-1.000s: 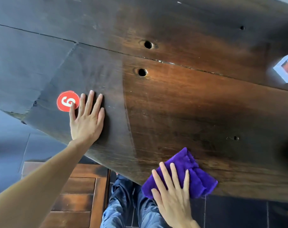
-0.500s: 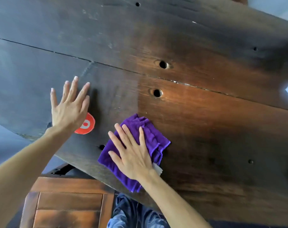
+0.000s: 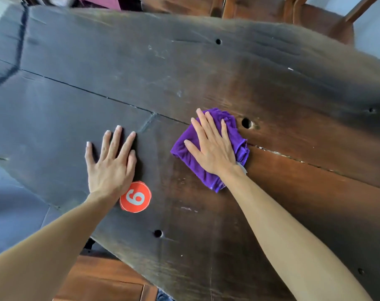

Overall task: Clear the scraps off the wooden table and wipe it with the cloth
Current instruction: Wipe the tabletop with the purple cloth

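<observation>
Crumpled purple cloth (image 3: 208,148) pressed flat on dark wooden bench (image 3: 271,192) by right hand (image 3: 213,148), fingers (image 3: 203,123) straight, beside round hole (image 3: 246,123). Left hand (image 3: 112,168) laid flat, fingers spread, above round red number sticker (image 3: 135,197).

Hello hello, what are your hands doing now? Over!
Left hand flat on the table, open. Right hand flat on the purple cloth, pressing it down. No scraps seen near it; red sticker by left wrist.
</observation>
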{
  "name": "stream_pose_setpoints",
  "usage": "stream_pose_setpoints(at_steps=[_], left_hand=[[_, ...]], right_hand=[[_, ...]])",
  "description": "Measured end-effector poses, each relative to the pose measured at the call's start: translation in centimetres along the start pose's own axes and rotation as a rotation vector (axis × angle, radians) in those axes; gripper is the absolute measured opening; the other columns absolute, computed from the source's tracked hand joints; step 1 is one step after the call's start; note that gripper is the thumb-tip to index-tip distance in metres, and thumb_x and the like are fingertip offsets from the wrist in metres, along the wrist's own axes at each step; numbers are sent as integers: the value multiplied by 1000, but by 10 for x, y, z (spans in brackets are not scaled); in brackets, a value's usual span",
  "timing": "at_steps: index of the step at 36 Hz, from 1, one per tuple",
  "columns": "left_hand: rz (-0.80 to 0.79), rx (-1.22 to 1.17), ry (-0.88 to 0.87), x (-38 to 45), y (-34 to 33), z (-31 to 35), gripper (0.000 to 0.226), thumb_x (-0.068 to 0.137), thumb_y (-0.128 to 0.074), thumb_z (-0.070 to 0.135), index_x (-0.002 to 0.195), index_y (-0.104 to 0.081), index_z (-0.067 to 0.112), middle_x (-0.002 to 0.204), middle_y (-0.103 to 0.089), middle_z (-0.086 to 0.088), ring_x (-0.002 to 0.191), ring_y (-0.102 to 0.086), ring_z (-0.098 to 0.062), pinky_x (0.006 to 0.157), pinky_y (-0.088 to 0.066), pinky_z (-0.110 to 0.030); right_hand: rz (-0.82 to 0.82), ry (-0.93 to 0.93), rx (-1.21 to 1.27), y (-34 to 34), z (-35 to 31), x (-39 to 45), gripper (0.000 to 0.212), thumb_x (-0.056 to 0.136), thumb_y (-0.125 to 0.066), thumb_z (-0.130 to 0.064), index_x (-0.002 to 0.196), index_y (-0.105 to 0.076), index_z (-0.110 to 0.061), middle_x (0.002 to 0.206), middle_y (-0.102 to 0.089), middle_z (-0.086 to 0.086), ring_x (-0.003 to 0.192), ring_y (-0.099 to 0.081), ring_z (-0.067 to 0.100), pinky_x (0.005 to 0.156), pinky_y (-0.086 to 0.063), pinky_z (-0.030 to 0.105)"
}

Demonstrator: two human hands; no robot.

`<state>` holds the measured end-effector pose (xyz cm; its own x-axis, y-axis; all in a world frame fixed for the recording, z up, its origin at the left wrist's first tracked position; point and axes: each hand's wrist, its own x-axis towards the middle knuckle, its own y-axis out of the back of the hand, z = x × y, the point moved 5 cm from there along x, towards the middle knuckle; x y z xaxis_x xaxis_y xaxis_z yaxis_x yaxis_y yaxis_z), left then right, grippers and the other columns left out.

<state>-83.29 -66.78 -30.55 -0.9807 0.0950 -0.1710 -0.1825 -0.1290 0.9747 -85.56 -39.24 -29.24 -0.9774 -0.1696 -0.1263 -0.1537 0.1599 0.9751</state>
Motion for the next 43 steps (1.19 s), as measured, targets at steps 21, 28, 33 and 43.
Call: stream_pose_setpoints(at_steps=[21,28,33,43], left_hand=[[16,50,-3,3,-2,-3,56,105,-25,43,161,-24,37,171,-19,3,157,-18,-22,124,-13,-59],[39,69,-10,4,-3,-5,56,103,-31,40,159,-33,33,169,-23,0,156,-22,-24,122,-16,-60],[16,86,-3,4,-4,-6,59,100,-32,37,159,-32,34,169,-25,-1,154,-26,-28,122,-17,-61],[-7,63,0,5,-3,-8,57,102,-28,39,159,-32,35,169,-26,-1,154,-24,-28,124,-14,-60]], right_hand=[[33,-81,-69,31,80,189,75,101,-14,-65,163,-10,-22,172,-4,-5,158,-1,17,124,0,62],[38,-85,-65,51,113,248,71,100,-15,-65,160,-17,-27,170,-10,-4,157,-4,21,119,1,71],[54,-146,-73,59,131,277,71,100,-15,-65,161,-14,-27,171,-8,-3,158,-2,22,119,1,71],[189,-503,-68,71,144,293,68,95,-14,-70,158,-19,-44,171,6,1,158,4,28,114,10,75]])
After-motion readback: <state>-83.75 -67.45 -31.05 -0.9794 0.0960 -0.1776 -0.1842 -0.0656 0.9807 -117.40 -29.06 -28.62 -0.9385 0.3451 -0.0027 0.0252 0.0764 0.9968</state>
